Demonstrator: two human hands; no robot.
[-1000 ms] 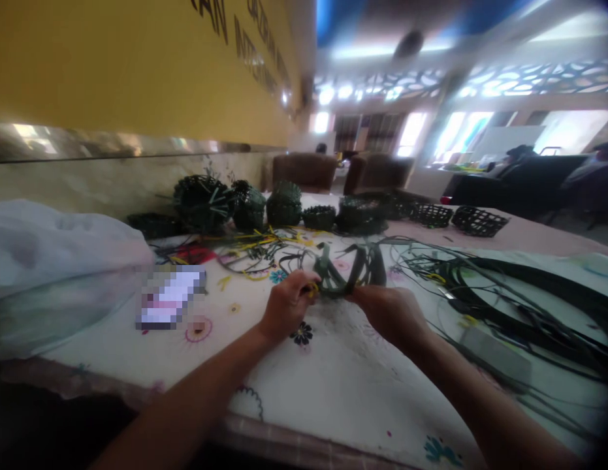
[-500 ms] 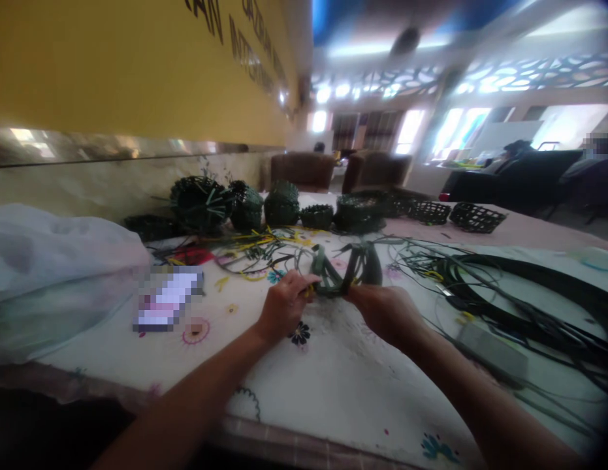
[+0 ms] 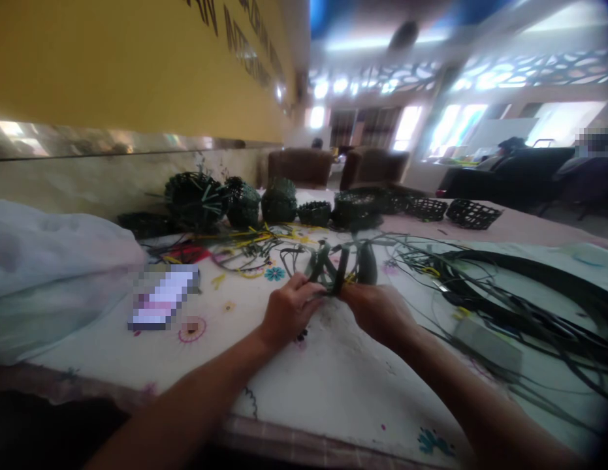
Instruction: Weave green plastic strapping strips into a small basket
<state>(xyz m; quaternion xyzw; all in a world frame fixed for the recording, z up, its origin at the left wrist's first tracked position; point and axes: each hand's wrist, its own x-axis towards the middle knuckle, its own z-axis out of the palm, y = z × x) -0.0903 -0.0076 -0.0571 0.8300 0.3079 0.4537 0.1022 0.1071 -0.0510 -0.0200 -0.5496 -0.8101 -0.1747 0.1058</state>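
White and flower-patterned, the bench (image 3: 343,385) carries the work at its middle: a dark green strip piece (image 3: 339,271), loosely looped, raised between both hands. The right hand (image 3: 379,310) is closed on its right lower edge; the left hand (image 3: 291,310) pinches the left lower edge, thumb on top. Which strip lies under each fingertip is too blurred to tell. Good handling here would likely mean a firm right-hand hold, so the loops cannot spread, while the left thumb presses each crossing flat and snug, without twisting the strip.

Around the work, a big dark coil (image 3: 558,274) fills the right side, its loose strands trailing toward the right forearm; those could snag a sleeve or tangle with the piece. A whitish bag (image 3: 59,261) bulges at far left. Woven baskets (image 3: 355,209) line the back. A grey box (image 3: 490,346) sits near the coil, a pixelated phone (image 3: 164,297) lies near the bag, and yellow scraps (image 3: 249,240) clutter the space behind the left hand.
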